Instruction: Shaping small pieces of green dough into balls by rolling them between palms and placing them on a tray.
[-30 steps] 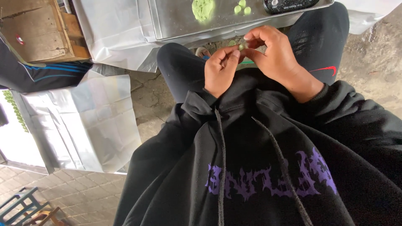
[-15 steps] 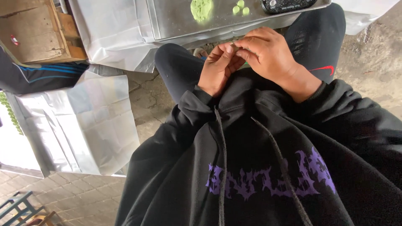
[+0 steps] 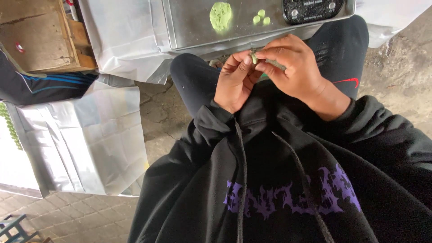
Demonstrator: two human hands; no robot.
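My left hand (image 3: 235, 78) and my right hand (image 3: 294, 67) meet above my lap, over black trousers. Between their fingertips they pinch a small piece of pale green dough (image 3: 254, 57). Just beyond them lies a metal tray (image 3: 189, 27) with a flattened lump of green dough (image 3: 220, 15) and three small green balls (image 3: 261, 18). A black digital scale (image 3: 312, 9) sits at the tray's far right.
Silver foil sheeting (image 3: 85, 144) covers a surface at the left, with a row of small green balls (image 3: 10, 126) at its edge. A cardboard box (image 3: 36, 38) and a dark sleeve with blue stripes (image 3: 40, 85) lie at the upper left. Cracked concrete floor (image 3: 157, 117) shows between.
Both hands stay together over my lap, working the small green piece between the fingertips. The view has shifted slightly; the tray and the dough on it have not moved.
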